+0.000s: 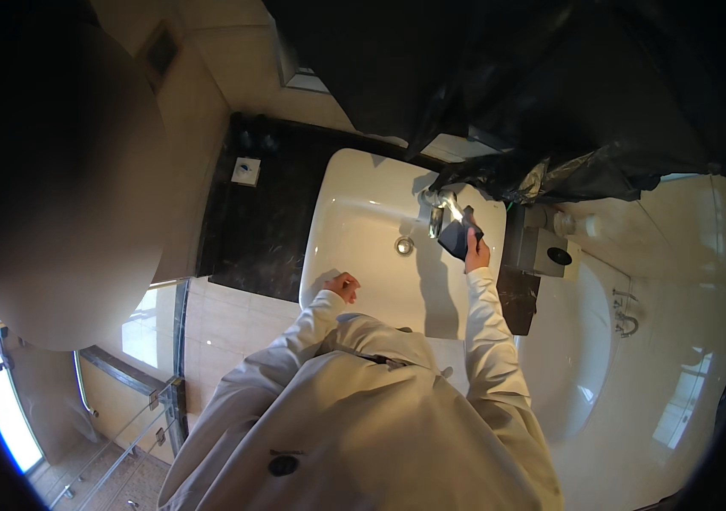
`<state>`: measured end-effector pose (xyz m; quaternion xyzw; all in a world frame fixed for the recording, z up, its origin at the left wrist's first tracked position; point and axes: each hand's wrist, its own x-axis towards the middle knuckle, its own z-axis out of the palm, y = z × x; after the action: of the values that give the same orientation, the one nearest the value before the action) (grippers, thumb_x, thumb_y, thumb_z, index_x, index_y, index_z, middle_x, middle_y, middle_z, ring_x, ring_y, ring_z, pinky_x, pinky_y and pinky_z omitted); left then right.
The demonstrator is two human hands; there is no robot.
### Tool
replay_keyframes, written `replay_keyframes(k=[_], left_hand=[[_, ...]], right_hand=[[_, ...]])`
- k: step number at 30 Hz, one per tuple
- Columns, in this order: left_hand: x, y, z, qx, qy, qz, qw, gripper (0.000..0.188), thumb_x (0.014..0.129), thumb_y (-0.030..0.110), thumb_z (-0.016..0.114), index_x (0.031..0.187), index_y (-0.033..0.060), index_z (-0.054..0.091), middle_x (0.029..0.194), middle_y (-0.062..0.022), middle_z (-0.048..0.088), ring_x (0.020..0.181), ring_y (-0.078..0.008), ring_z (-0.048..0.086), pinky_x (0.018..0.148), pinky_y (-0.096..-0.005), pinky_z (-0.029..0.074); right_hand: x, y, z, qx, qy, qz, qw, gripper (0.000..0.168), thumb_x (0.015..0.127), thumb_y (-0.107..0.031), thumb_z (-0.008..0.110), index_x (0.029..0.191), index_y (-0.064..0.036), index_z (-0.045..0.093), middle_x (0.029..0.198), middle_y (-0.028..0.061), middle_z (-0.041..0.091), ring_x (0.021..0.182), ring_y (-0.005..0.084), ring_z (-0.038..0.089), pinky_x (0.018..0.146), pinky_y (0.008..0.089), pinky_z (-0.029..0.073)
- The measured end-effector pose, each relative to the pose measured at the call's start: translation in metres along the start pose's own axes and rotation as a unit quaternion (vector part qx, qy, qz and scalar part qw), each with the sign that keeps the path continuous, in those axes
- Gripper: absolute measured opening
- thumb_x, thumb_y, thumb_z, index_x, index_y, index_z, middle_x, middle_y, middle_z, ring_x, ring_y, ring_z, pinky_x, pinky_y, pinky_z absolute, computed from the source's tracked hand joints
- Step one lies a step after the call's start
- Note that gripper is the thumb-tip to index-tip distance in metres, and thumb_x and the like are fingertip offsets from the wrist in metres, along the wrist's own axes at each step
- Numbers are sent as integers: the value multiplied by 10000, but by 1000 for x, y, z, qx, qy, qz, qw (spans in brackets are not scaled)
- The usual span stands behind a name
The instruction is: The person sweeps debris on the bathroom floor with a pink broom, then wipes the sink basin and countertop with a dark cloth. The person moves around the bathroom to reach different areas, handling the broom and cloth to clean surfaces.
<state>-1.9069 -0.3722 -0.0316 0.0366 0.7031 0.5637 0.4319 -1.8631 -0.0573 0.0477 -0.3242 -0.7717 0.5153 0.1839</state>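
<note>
A white washbasin (pixel 369 255) lies before me, with a round metal drain (pixel 404 246) in its floor. At the basin's back right stands a chrome faucet (pixel 445 203). My right hand (pixel 477 252) grips a dark cloth (pixel 455 239) right beside the faucet's lever; whether the two touch is hard to tell. Over the basin's near left rim hangs my left hand (pixel 342 287), its fingers loosely curled, and I cannot tell whether anything is in it. Both forearms are in pale sleeves.
Black plastic sheeting (pixel 529 96) hangs over the back, reaching close to the faucet. A small white box (pixel 245 172) sits on the dark stone counter (pixel 261 236). Right of the basin stand a tissue box (pixel 543 252) and a white bathtub (pixel 583 345). A blurred pale shape fills the upper left.
</note>
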Motion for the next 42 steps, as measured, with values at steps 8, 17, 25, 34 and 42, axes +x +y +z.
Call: replay_keyframes(k=[8, 17, 25, 34, 42], left_hand=[[-17, -3, -81, 16, 14, 5, 1000, 127, 755, 125, 473, 752, 14, 533, 551, -64, 536, 472, -112, 531, 456, -225, 450], [-18, -22, -124, 24, 51, 26, 998, 120, 743, 138, 483, 737, 37, 547, 552, -50, 554, 455, -101, 535, 435, -223, 455], [-24, -40, -112, 23, 22, 11, 999, 117, 753, 120, 461, 747, 35, 541, 558, -52, 545, 479, -94, 529, 442, -220, 445], [-21, 6, -75, 97, -2, 61, 993, 134, 765, 139, 457, 746, 33, 537, 559, -54, 553, 477, -100, 535, 450, -214, 433], [-17, -25, 0, 38, -5, -11, 999, 149, 770, 135, 439, 765, 15, 526, 574, -73, 538, 480, -124, 518, 445, -237, 432]], right_hand=[[-32, -42, 130, 37, 253, -8, 967, 441, 829, -326, 338, 1129, -8, 392, 1136, 193, 393, 996, 317, 420, 841, 322, 331], [-18, 0, 98, -183, 203, 150, 950, 470, 818, -369, 336, 1072, 22, 396, 1018, 220, 471, 877, 375, 475, 765, 405, 374], [-21, 34, 55, -214, 334, -10, 918, 367, 793, -278, 422, 1037, -5, 452, 951, 167, 524, 838, 325, 499, 762, 376, 385], [-11, 8, 110, -429, 113, -178, 878, 423, 731, -202, 495, 1103, -24, 401, 1224, 163, 262, 1077, 375, 274, 883, 443, 251], [-55, -3, 44, -242, -102, -180, 948, 361, 770, -184, 461, 1106, -60, 417, 1248, 101, 273, 1173, 241, 216, 931, 380, 226]])
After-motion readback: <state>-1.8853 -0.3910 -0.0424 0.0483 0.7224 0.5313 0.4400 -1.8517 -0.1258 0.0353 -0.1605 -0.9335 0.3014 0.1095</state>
